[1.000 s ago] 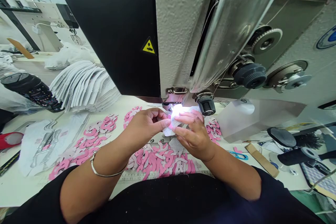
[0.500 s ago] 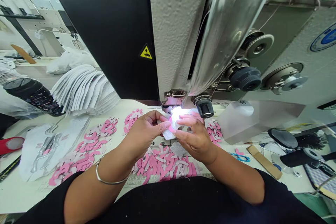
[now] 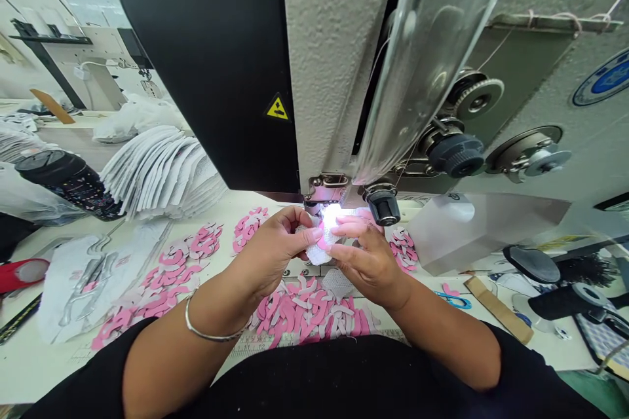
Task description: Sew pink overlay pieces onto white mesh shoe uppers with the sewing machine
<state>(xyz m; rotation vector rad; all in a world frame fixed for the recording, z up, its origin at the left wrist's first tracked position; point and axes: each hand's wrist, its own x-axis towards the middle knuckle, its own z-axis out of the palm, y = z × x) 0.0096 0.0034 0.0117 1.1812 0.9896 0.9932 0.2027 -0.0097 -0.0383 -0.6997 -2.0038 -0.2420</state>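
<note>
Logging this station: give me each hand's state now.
Left hand: closed, pinching the white mesh piece.
Right hand: closed, also pinching the white mesh piece.

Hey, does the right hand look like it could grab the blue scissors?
Probably yes. The right hand is holding the white mesh patch, so it would have to let go first. Nothing big seems to block the way to the blue scissors, which lie uncovered on the table nearby.
</note>
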